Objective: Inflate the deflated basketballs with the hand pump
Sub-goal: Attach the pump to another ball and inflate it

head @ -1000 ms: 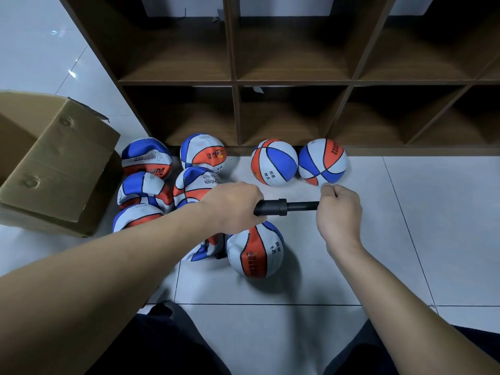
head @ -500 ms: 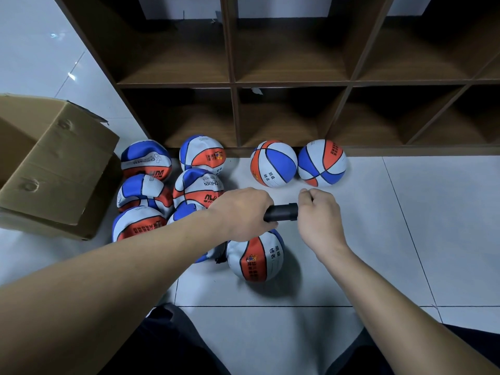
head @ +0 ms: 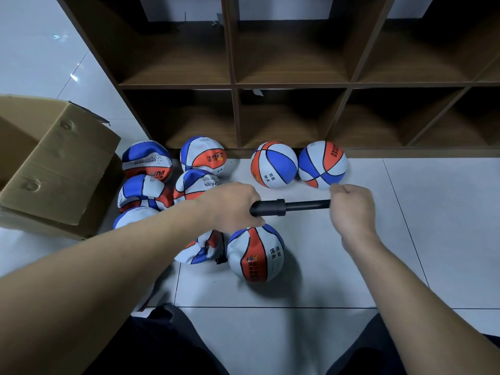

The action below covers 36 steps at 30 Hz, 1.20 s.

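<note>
At the bottom edge, the dark trousers (head: 162,345) of the person are seen, and both bare forearms reach forward over the pale tiled floor (head: 405,253). Just beyond the knees, a partly filled basketball (head: 255,255) in orange, white and blue lies on the floor, and touching its left side is a crumpled flat ball (head: 198,249). Above these two, the left hand (head: 232,207) is curled around the thick barrel of the black hand pump (head: 278,207), which lies about level, pointing from left to right. The right hand (head: 351,209) is closed in a fist on the far right end of the pump, where the thinner rod comes out of the barrel; the handle itself is hidden inside the fingers. How the pump joins the ball cannot be seen, because the left hand covers that part. Further left, a group of deflated balls (head: 143,193) lies close together, some touching each other, beside an open cardboard box (head: 54,169) which leans on its side. Behind the pump, two round balls stand next to each other at the foot of the shelf, the left round ball (head: 273,165) and the right round ball (head: 322,163). At the back is the brown wooden shelf (head: 235,85) with square compartments.
</note>
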Available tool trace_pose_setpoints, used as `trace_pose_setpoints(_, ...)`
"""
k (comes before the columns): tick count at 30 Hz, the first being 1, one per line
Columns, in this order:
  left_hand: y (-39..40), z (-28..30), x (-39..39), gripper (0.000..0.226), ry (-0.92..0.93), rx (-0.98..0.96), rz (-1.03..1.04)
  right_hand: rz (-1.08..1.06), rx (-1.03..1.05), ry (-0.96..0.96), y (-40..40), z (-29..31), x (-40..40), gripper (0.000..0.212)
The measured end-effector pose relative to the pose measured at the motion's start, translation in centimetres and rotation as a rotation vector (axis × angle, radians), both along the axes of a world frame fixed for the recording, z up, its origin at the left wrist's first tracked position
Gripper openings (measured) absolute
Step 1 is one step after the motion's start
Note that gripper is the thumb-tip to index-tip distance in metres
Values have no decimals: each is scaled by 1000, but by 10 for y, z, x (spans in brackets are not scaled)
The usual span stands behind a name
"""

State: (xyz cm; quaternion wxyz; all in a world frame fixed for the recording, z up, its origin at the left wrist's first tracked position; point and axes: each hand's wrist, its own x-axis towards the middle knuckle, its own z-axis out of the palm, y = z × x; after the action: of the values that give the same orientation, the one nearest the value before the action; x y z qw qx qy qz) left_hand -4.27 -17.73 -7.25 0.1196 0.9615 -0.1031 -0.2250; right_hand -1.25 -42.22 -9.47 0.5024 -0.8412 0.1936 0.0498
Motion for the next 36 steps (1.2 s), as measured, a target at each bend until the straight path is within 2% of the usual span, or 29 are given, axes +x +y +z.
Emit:
trace_pose_setpoints(4,10,1,4,38,26,27,-11,-114,111,38,-10,0,4,43)
trace_pose_setpoints(9,4,-2,0,35,-65,89,-23,-106,89,-23,0,-3,0,42)
trace_pose_setpoints(28,-18,-6,-6,33,-98,42,-15,136,-63,-123,44,-3,-31,44)
trace_pose_setpoints(36,-24,-5,-5,28,-78,9,-29,164,-70,-118,48,-1,-38,42)
